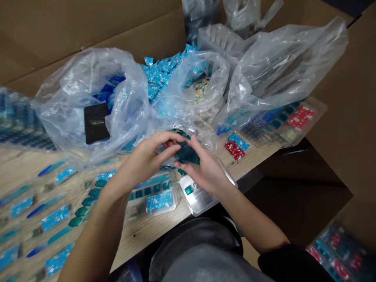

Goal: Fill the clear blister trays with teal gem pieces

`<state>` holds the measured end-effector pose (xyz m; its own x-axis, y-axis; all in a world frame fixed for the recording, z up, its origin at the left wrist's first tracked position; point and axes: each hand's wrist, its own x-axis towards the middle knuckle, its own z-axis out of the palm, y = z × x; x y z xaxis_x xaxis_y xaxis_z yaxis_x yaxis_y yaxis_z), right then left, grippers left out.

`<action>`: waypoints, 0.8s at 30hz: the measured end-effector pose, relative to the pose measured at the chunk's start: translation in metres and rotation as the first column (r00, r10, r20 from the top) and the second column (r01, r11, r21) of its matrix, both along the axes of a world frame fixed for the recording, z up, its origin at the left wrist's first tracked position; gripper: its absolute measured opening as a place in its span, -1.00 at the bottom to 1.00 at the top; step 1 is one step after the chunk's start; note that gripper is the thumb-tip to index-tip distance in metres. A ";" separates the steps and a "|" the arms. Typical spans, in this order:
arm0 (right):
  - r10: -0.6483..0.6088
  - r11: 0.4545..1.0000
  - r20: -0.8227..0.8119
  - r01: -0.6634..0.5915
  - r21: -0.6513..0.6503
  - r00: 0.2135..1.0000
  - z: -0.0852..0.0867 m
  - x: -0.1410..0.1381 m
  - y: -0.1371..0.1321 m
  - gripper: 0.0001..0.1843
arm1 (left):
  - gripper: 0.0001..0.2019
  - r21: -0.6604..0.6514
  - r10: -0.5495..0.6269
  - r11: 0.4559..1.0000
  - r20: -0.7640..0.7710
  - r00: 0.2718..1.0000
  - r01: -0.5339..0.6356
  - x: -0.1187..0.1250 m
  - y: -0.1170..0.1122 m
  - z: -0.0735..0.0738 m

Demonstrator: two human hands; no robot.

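My right hand (204, 168) cups a small pile of dark teal pieces (188, 154) above the front of the wooden table (141, 231). My left hand (147, 158) pinches at the same pile with thumb and fingertips. Both hands hover over a small silver scale (197, 196) with one teal piece on it. Just left of the scale lies a clear plastic tray (152, 194) holding teal pieces and a blue packet.
Large clear plastic bags (94, 98) of blue packets and a black box (96, 122) stand behind the hands. More filled clear trays (44, 219) cover the table's left. Red and blue packets (236, 147) lie at right. Cardboard walls surround the table; a box of trays (337, 254) sits lower right.
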<state>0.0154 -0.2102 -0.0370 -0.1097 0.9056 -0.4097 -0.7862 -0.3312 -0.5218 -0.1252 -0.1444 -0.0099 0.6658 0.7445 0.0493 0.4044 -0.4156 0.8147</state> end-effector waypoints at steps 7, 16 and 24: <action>-0.013 0.976 0.135 -0.017 0.217 0.991 -0.002 0.004 -0.036 -0.70 | -0.80 -0.040 0.101 0.995 0.247 0.964 -0.094 -0.008 -0.040 0.000; -0.017 0.953 0.409 -0.109 0.283 0.912 0.002 0.009 -0.060 -0.79 | -0.83 0.337 0.127 0.929 0.098 0.987 -0.153 -0.017 -0.082 -0.001; -0.285 0.809 0.823 -0.337 0.482 0.492 -0.025 0.028 -0.106 -0.54 | -0.88 -0.086 0.167 0.984 0.155 0.974 -0.155 -0.001 -0.123 -0.030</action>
<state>0.0436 -0.3167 -0.0616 -0.0296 0.9745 0.2224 0.1441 0.2243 -0.9638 -0.1259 -0.2678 -0.0402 0.5243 0.8470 0.0874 0.3223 -0.2924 0.9003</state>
